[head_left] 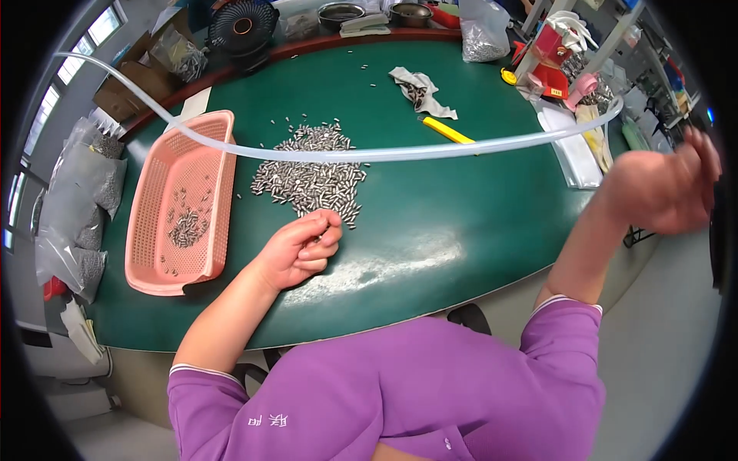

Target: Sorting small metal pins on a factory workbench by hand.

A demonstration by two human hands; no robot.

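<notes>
My left hand (301, 247) is just above the table at the near edge of a pile of small silvery metal pins (311, 165). Its fingers are curled in and the thumb presses against the index finger; whatever may be between them is hidden. Raised off to the far right, past the table's edge, is my right hand (663, 188), its fingers pointing up and smeared by motion. To the left of the pile lies a pink perforated plastic basket (223, 192) with a smaller heap of similar metal pieces (188, 228) in it.
A whitish tube (430, 152) arcs across the view. On the green table (477, 207) lie a yellow-handled cutter (447, 130) and a crumpled grey cloth (434, 91). Filled plastic bags (77, 200) line the left side; a black fan (242, 31) stands at the back.
</notes>
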